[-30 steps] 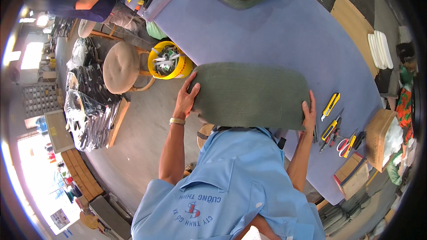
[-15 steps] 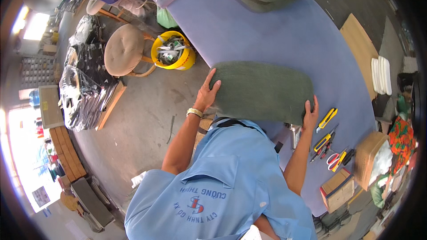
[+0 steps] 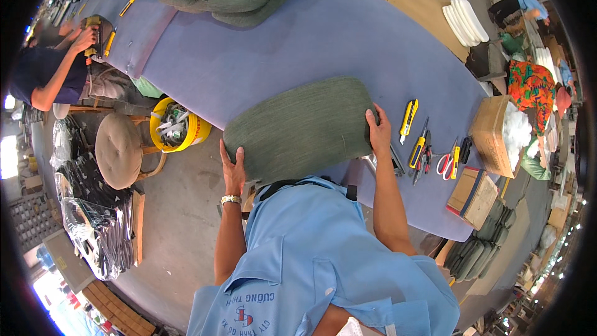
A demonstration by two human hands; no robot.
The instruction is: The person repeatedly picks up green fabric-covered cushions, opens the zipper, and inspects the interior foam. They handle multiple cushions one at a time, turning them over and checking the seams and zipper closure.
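Fingertips of both hands curl out of sight behind the green seat cushion [image 3: 301, 127]: left hand [image 3: 234, 171] grips its left end, right hand [image 3: 377, 130] its right, above the purple table [image 3: 323, 31]; utility knives [image 3: 408, 116] lie just beside it.

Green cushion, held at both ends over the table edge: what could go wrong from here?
1. The green cushion overhangs the purple table; only the left hand and right hand grip its ends, so it might slip toward the floor.
2. Utility knives and scissors lie just beside the right hand; sliding the cushion could sweep them or nick a hand.
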